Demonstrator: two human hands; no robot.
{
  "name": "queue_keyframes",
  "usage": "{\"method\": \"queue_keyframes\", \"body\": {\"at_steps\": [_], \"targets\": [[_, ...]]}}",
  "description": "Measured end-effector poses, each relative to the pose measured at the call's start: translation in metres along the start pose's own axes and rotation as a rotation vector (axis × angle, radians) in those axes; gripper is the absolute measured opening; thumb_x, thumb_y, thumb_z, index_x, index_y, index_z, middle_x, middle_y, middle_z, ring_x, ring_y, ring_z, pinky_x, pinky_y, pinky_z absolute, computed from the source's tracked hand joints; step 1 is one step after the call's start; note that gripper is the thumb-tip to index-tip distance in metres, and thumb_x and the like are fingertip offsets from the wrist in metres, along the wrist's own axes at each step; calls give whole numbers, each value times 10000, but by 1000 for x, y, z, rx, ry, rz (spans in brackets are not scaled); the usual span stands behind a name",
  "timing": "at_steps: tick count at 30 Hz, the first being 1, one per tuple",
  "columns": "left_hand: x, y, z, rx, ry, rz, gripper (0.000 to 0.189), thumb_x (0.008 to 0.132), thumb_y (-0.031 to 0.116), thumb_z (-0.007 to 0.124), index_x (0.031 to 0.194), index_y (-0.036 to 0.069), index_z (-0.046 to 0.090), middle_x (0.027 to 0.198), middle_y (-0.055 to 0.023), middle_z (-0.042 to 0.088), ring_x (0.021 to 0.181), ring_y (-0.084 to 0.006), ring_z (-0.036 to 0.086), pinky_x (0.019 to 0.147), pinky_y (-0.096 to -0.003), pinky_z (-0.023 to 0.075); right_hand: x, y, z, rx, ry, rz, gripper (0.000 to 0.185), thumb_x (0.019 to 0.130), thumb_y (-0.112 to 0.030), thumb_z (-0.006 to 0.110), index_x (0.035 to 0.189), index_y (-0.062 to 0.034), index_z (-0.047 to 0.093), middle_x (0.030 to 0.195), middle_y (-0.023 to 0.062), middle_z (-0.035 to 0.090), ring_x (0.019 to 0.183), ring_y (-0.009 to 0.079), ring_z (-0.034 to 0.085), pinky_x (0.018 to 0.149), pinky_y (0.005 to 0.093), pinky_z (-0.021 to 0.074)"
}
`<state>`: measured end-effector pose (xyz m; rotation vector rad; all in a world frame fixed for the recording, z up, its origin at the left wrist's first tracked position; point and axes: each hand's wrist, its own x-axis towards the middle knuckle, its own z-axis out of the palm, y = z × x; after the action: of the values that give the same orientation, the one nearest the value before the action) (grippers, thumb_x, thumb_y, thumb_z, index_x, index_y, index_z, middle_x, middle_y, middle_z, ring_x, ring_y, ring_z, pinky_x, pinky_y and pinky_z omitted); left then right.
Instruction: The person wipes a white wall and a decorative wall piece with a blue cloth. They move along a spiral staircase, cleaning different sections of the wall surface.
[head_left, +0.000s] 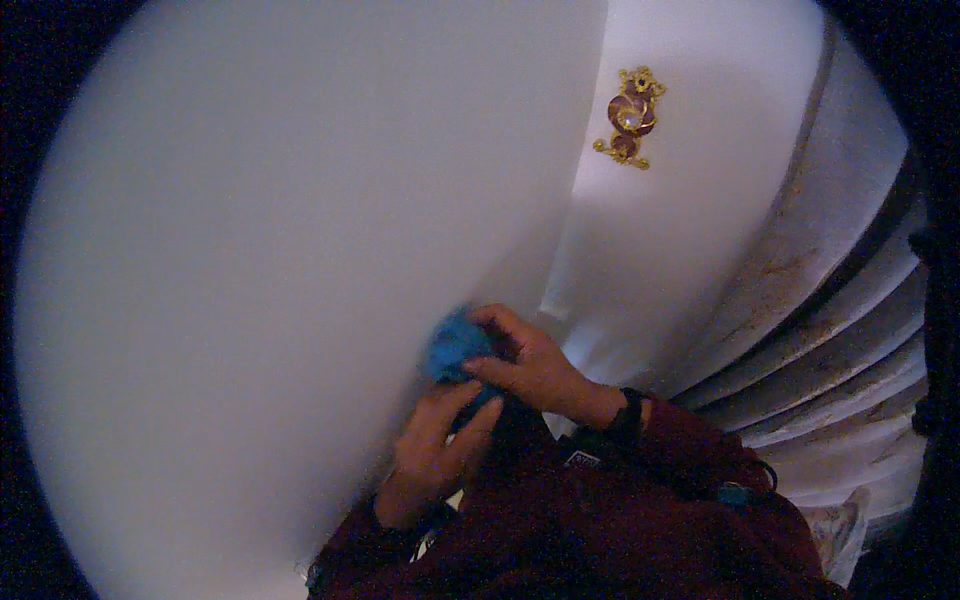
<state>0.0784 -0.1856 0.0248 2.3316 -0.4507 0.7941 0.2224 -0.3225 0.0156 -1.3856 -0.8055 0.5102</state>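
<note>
Low in the middle of the head view, both my hands grip a crumpled blue cloth (457, 349). My left hand (435, 442) has its thumb and fingers at the cloth's lower edge. My right hand (525, 360) pinches its right side between thumb and fingers. A dark band circles my right wrist. The cloth is close to a large plain pale wall (300, 225); whether it touches the wall I cannot tell. Part of the cloth is hidden by my fingers.
A gold and brown ornamental fixture (631, 116) is mounted on the adjoining pale wall (697, 150). Patterned curtains (795, 262) hang in folds at the right. A pale corner edge runs down between the two walls. Dark red clothing covers my arms and body below.
</note>
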Motion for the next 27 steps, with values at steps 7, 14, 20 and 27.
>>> {"method": "queue_keyframes", "body": {"at_steps": [7, 14, 20, 27], "targets": [[-15, 15, -54, 112, 358, 222, 335, 701, -18, 732, 997, 134, 695, 1161, -112, 588, 976, -316, 608, 779, -382, 537, 30, -2, -11, -669, 17, -467, 423, 749, -73, 691, 1146, -101, 546, 1108, 90, 560, 1045, 259, 567, 915, 362, 458], [-1, 17, -59, 161, 300, 238, 243, 700, -34, 700, 891, 117, 700, 1073, -93, 631, 952, -302, 610, 768, -381, 529, 57, -43, -34, -85, 692, -194, 509, 786, -56, 652, 1274, -89, 514, 1169, 97, 556, 1108, 216, 538, 967, 349, 442], [2, 10, -61, 118, 298, 215, 218, 708, -27, 689, 877, 111, 698, 1064, -94, 642, 927, -311, 615, 770, -395, 528, 75, -146, 2, -893, 414, -926, 535, 733, 16, 620, 1250, -115, 580, 1220, 122, 548, 1171, 303, 498, 1023, 387, 398], [11, 2, -57, 23, 255, 201, 218, 709, -33, 662, 874, 107, 693, 1058, -99, 645, 939, -311, 613, 795, -420, 527, 108, -163, 0, -871, 706, -923, 457, 834, -110, 624, 1287, -121, 566, 1310, 170, 526, 1202, 350, 498, 1048, 437, 386]]}}
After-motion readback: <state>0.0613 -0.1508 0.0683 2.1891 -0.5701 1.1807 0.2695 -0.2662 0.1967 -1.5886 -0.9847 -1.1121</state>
